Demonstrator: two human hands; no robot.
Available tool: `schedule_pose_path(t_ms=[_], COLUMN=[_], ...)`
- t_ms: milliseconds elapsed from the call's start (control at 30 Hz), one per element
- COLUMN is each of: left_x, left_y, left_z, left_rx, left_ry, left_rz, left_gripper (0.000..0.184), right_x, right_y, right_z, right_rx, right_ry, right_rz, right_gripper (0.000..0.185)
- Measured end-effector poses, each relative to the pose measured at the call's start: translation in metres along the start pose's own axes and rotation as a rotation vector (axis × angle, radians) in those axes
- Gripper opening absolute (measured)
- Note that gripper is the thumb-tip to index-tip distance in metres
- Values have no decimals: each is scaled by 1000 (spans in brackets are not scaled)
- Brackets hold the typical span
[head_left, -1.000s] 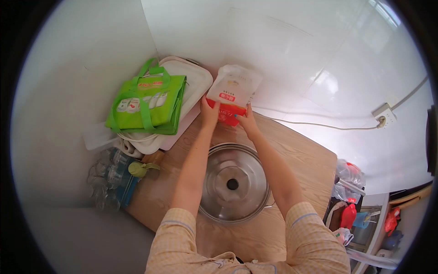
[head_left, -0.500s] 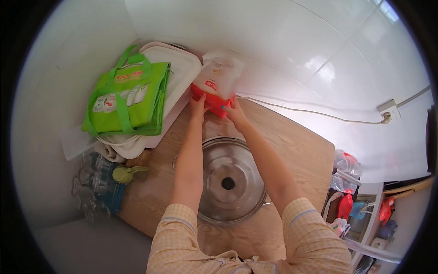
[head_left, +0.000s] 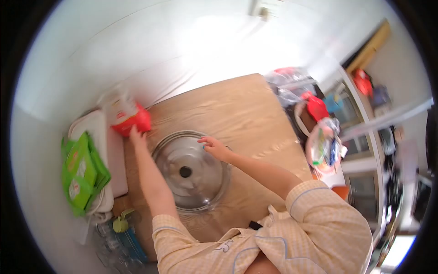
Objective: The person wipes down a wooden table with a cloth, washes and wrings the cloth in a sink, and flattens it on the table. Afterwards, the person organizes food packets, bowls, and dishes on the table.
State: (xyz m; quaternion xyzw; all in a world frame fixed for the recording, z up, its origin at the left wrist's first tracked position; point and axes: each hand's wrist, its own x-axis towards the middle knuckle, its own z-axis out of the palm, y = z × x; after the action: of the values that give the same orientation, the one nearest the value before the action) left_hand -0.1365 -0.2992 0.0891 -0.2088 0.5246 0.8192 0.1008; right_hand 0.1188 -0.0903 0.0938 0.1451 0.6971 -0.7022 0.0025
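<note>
The left hand (head_left: 138, 137) contacts the red-and-white bag (head_left: 140, 119) at the metal lid's (head_left: 195, 177) 10 o'clock; blur leaves its grip indeterminable. Right hand (head_left: 215, 148): empty, fingers parted, over 1 o'clock.

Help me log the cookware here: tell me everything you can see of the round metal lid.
The lid is round and silvery, apparently metal, with a shallow dome, shiny reflections and a black knob at its centre. It sits knob-up above the wood-look table; what lies beneath it is mostly hidden. The left forearm hides part of its left edge. The right hand overlaps its upper-right edge in view; whether they touch, I cannot tell.
</note>
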Motion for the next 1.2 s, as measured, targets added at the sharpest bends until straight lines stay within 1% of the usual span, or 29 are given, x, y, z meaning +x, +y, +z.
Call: schedule_pose_path(t_ms=[33, 67, 100, 167, 200, 233, 267, 333, 400, 467, 500, 533, 600, 633, 700, 733, 767, 800, 833, 900, 933, 967, 1000, 1033, 1100, 1133, 1167, 1200], left_x=[7, 6, 2, -23, -30, -61, -96, -142, -184, -260, -292, -320, -370, -396, -444, -459, -474, -489, -503, -527, -534, -539, -543, -551, -566, -551, -547, -551], left_y=[-4, -13, -20, -35, -52, -63, -74, -116, -172, -206, -230, -253, -290, -308, -339, -357, -376, -388, -399, -420, -434, -447, -457, -461, -467, -489, -500, -500], left_z=[-6, -5, 0, 22, 33, 58, 83, 117, 141, 171, 181, 188, 200, 203, 206, 207, 208, 213, 217, 220, 220, 221, 220, 222, 225, 215, 209, 211], left_rx=[39, 10, -21, 109, 147, 146, 185, 301, 442, 565, 605, 643, 791, 805, 781, 791, 831, 866, 872, 984, 988, 931, 872, 874, 786, 735, 732, 725], left_ry=[58, 122, 197, 155, 55, 64, 28, -107, -326, -476, -564, -652, -853, -859, -982, -983, -979, -970, -968, -967, -956, -843, -727, -717, -608, -677, -671, -733], left_rz=[-12, -19, -15, 7, 42, 103, 107, 135, 131, 21, -2, -25, -153, -164, -297, -300, -441, -585, -588, -688, -691, -798, -898, -897, -885, -924, -918, -840], left_gripper=[52, 46, 41, 23, 11, 10, 7, 10, 14, 17, 18, 19, 22, 22, 21, 21, 20, 19, 19, 19, 19, 20, 22, 22, 22, 23, 23, 22], right_x=[-16, -30, -46, -71, -81, -92, -105, -129, -156, -181, -197, -216, -257, -278, -319, -338, -357, -376, -393, -428, -439, -447, -452, -460, -467, -468, -465, -463], right_y=[-1, -1, -4, -8, -9, -8, -6, -3, 8, 30, 34, 40, 50, 52, 60, 65, 70, 73, 76, 73, 82, 95, 112, 116, 128, 146, 169, 171], right_z=[-13, -31, -44, -71, -83, -94, -105, -127, -146, -168, -180, -192, -219, -233, -261, -276, -292, -309, -323, -349, -361, -374, -389, -402, -427, -440, -453, -464], right_rx=[-48, -22, -7, -76, -63, -79, -92, -73, -48, 9, 23, 63, 120, 166, 224, 277, 328, 296, 346, 332, 227, 121, 23, -122, -45, -42, 18, 75], right_ry=[-3, -43, -22, 109, 132, 179, 222, 295, 361, 513, 531, 555, 592, 625, 659, 695, 729, 744, 772, 920, 1054, 1185, 1332, 1417, 1512, 1504, 1438, 1368], right_rz=[-15, 113, 106, 80, 65, 89, 117, 109, 106, 22, 24, 68, 122, 128, 138, 82, 24, 39, 14, 126, 112, 94, 11, 37, 156, 157, 258, 355], right_gripper=[35, 35, 35, 33, 33, 32, 31, 29, 28, 27, 27, 26, 26, 26, 25, 27, 28, 27, 26, 23, 21, 19, 16, 16, 23, 23, 30, 39])
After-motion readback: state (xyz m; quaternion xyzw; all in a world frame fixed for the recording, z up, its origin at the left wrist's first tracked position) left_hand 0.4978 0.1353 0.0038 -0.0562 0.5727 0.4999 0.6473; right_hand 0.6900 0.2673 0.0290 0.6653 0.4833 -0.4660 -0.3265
